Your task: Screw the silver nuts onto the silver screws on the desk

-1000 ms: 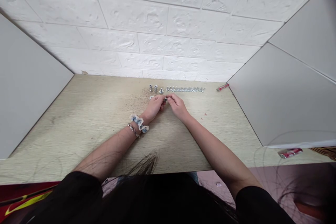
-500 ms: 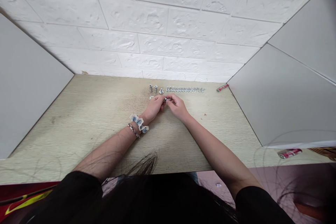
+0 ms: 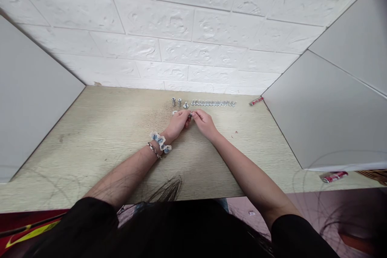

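Close together over the table, my left hand (image 3: 179, 124) and my right hand (image 3: 205, 123) meet at the fingertips. Between them is a small metal bolt (image 3: 190, 115), mostly covered by fingers. My left fingers are closed around its dark, thicker end, and my right thumb and finger pinch the other end. Just beyond the hands stand two metal threaded pieces (image 3: 176, 102) and a bolt with a wide round base (image 3: 186, 105). To their right lies a row of several silver screws (image 3: 213, 103). A pale washer (image 3: 174, 112) shows partly beside my left hand.
The wooden table (image 3: 115, 129) ends at a white brick wall (image 3: 175, 52). Grey panels (image 3: 33, 96) close off both sides. One red battery (image 3: 256, 101) lies by the right panel, another red battery (image 3: 335, 176) near the front right edge. Tiny brown crumbs (image 3: 236, 132) lie right of my hands.
My right fingertips have closed in slightly over the bolt, so less of its shank shows. My left hand and the loose hardware have stayed in place.
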A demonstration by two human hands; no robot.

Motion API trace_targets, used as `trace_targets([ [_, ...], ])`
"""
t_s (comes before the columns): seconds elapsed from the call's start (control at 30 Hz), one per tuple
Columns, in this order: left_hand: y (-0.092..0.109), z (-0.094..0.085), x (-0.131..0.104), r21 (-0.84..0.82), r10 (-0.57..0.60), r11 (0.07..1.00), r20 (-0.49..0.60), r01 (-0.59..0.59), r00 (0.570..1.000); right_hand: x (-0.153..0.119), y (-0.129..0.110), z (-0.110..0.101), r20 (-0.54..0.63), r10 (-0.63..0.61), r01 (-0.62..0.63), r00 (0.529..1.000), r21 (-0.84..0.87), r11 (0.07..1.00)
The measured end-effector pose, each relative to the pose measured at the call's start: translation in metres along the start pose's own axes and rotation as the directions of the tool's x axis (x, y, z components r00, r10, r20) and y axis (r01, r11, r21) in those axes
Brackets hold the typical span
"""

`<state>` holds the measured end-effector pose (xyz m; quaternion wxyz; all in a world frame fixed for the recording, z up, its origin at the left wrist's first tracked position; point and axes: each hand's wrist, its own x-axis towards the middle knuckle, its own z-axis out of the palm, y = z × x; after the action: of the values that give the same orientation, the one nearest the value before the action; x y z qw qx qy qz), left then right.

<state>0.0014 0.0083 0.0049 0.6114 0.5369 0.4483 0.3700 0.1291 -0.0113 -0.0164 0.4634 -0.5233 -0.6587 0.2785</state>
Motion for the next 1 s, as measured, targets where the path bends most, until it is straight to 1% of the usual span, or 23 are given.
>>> trace_targets([
  [0.2, -0.0032, -0.0010, 0.0027, -0.010, 0.012, 1.000, 0.018, -0.011, 1.000, -0.0008, -0.0003, 0.0005, 0.017, 0.006, -0.007, 1.000, 0.065, 0.998],
  [0.3, -0.0041, -0.0002, 0.0040, -0.038, 0.008, 0.999, 0.004, -0.007, 1.000, -0.0004, 0.0002, 0.0010, 0.008, 0.000, 0.000, 1.000, 0.027, 1.000],
  [0.4, -0.0036, 0.0000, 0.0035, -0.025, 0.012, 1.000, -0.002, -0.012, 1.000, 0.0005, 0.0016, 0.0005, 0.003, -0.026, 0.026, 1.000, -0.011, 1.000],
  [0.5, -0.0032, -0.0003, 0.0028, 0.007, 0.008, 1.000, 0.007, -0.008, 1.000, 0.0006, 0.0021, 0.0000, -0.004, -0.029, 0.029, 1.000, -0.006, 1.000],
  [0.6, -0.0034, -0.0003, 0.0032, -0.029, 0.001, 1.000, 0.003, -0.001, 1.000, 0.0002, 0.0018, 0.0007, 0.000, -0.019, 0.019, 1.000, 0.009, 1.000],
  [0.7, -0.0033, 0.0002, 0.0033, -0.050, 0.001, 0.999, -0.003, -0.001, 1.000, 0.0002, 0.0022, 0.0016, 0.002, -0.030, 0.030, 1.000, -0.013, 0.999],
  [0.83, -0.0011, 0.0013, 0.0006, 0.033, 0.022, 0.999, -0.022, -0.022, 1.000, 0.0013, 0.0031, 0.0013, 0.010, -0.036, 0.036, 0.999, -0.032, 0.999],
  [1.0, 0.0003, 0.0011, -0.0028, 0.180, 0.100, 0.979, -0.037, -0.092, 0.994, 0.0025, 0.0026, -0.0008, 0.047, 0.012, -0.011, 0.999, -0.014, 1.000],
])
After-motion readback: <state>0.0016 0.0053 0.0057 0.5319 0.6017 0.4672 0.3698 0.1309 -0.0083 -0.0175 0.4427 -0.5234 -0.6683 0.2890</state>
